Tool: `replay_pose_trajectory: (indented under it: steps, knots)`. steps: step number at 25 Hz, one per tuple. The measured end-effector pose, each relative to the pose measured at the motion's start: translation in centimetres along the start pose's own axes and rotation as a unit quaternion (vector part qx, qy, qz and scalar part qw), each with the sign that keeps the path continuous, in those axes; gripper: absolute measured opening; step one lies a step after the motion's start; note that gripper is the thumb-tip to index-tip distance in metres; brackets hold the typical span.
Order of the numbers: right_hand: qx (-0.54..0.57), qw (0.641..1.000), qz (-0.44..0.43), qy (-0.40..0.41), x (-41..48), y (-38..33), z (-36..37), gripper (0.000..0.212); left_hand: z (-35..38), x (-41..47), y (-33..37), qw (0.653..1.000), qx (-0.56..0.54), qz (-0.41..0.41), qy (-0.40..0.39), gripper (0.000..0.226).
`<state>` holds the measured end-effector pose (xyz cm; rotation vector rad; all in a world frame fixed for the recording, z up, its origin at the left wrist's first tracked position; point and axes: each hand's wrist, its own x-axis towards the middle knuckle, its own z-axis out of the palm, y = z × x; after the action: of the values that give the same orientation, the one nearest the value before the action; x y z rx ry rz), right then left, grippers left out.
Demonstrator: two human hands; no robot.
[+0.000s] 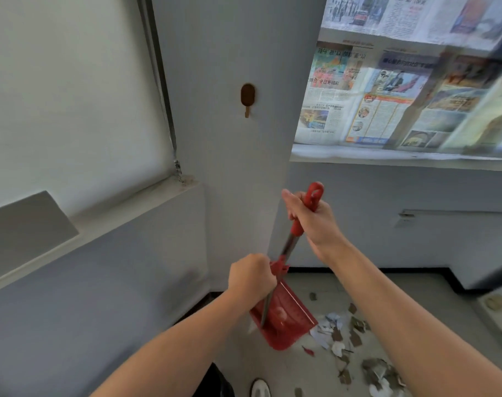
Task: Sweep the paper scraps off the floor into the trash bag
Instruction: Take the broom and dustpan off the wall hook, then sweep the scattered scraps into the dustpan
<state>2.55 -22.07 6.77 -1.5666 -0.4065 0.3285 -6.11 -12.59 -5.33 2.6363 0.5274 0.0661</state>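
paper scraps scattered on floor beside red dustpan.

White walls and a pale tiled floor were observed. A window was covered with newspaper; a blind was drawn.

Person, head view: two bare forearms, no sleeves in sight; left hand and right hand without gloves, rings or watch; one white shoe at bottom edge.

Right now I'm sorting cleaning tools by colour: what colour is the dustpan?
Red; the dustpan shows best in the head view.
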Motion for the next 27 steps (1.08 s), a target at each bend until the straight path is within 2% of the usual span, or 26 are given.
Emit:
replay_pose_trajectory:
  steps: [2,4,5,6,8,9,11,13,15,17,19,22,24,27]
  knots:
    - [-0.143,0.990,-0.013,-0.001,-2.8,0.6,-0.8,0.042,0.5,-1.3,-0.2,0.998,-0.052,-0.046,0.007,0.026]
    - [-0.356,0.934,0.001,-0.036,-5.5,1.1,-2.4,0.055,1.4,-3.0,0.2,0.995,-0.080,-0.062,0.004,0.023]
    - [-0.419,0.904,0.041,-0.067,-6.9,1.2,-3.3,0.060,1.9,-3.9,0.7,0.995,-0.080,-0.058,0.000,0.024]
    - [-0.418,0.896,0.104,-0.105,-7.9,1.2,-4.3,0.059,2.4,-4.7,1.1,0.995,-0.081,-0.052,-0.001,0.024]
    - [-0.274,0.921,0.221,-0.167,-9.8,1.2,-6.2,0.030,3.3,-6.1,2.1,0.997,-0.075,-0.033,-0.004,0.024]
    - [-0.187,0.928,0.259,-0.191,-10.4,1.3,-7.3,0.024,3.7,-6.6,2.6,0.997,-0.069,-0.022,-0.009,0.024]
    - [-0.071,0.925,0.306,-0.215,-12.0,2.3,-10.4,0.037,4.4,-7.6,3.7,0.999,-0.048,-0.003,-0.022,0.026]
    - [-0.015,0.912,0.343,-0.226,-13.9,3.0,-13.6,0.033,5.1,-8.9,5.1,0.999,-0.035,0.002,-0.028,0.025]
    - [-0.019,0.887,0.401,-0.228,-16.1,3.9,-16.3,0.037,6.5,-10.4,6.7,0.999,-0.025,-0.004,-0.037,0.022]
    - [-0.064,0.846,0.458,-0.264,-19.1,5.5,-19.0,0.036,8.8,-12.3,9.0,0.998,-0.009,-0.004,-0.058,0.016]
    - [-0.132,0.804,0.495,-0.300,-22.7,8.1,-21.3,0.025,11.2,-14.3,11.5,0.996,0.010,-0.014,-0.083,0.013]
    - [-0.158,0.764,0.573,-0.250,-28.7,13.5,-25.0,0.023,14.8,-16.9,14.9,0.994,0.019,-0.064,-0.090,0.014]
    - [-0.158,0.765,0.577,-0.238,-31.4,15.4,-27.1,0.015,16.5,-18.1,16.9,0.992,0.020,-0.090,-0.084,0.014]
    - [-0.189,0.785,0.539,-0.241,-33.1,15.4,-30.7,0.010,18.7,-19.5,20.3,0.990,0.031,-0.106,-0.088,0.013]
